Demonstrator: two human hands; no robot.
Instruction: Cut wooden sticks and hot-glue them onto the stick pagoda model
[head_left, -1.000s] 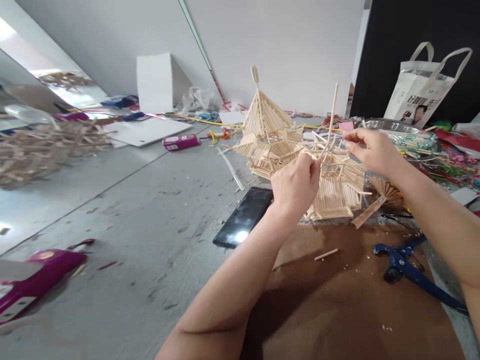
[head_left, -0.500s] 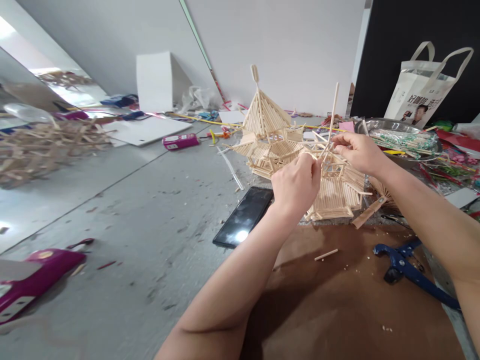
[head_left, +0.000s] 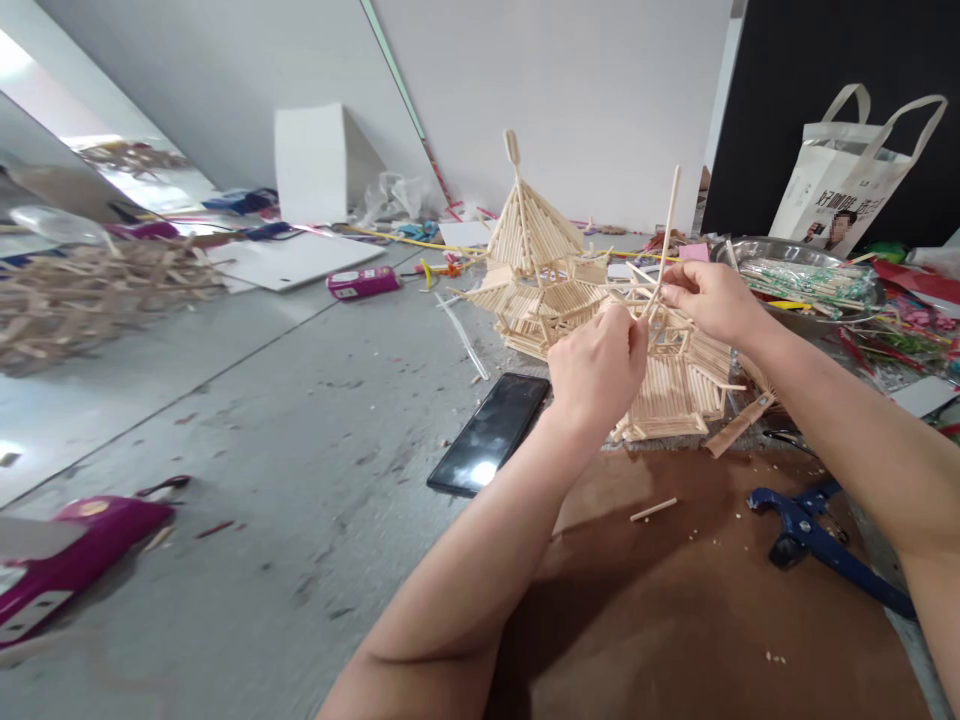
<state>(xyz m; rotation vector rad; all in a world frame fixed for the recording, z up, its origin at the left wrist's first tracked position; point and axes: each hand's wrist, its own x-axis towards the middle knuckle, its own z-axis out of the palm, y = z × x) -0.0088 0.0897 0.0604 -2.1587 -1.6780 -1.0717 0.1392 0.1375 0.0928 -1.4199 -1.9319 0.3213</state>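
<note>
My right hand [head_left: 711, 300] pinches a long thin wooden stick [head_left: 669, 220], which stands almost upright, its lower end down among other sticks. Closed and seen from the back, my left hand [head_left: 598, 365] is beside the foot of that stick; what its fingertips grip is hidden. Below and between both hands sits a small building model with slatted sides [head_left: 664, 392], made of pale wooden sticks. Left of it and behind my left hand is a stick-built pavilion [head_left: 534, 235] with a pointed roof and a spire.
A black phone [head_left: 487, 435] lies near my left forearm. On the brown sheet [head_left: 637, 610] are a short stick [head_left: 653, 509] and a blue hand cutter [head_left: 814, 535]. A metal bowl [head_left: 862, 305] of packed sticks is at right, by a white tote bag [head_left: 840, 185]. Magenta tools [head_left: 364, 283] lie left.
Both hands keep nearly the same place at the model. My left hand has shifted very slightly right, and my right fingertips have closed in a little on the upright stick.
</note>
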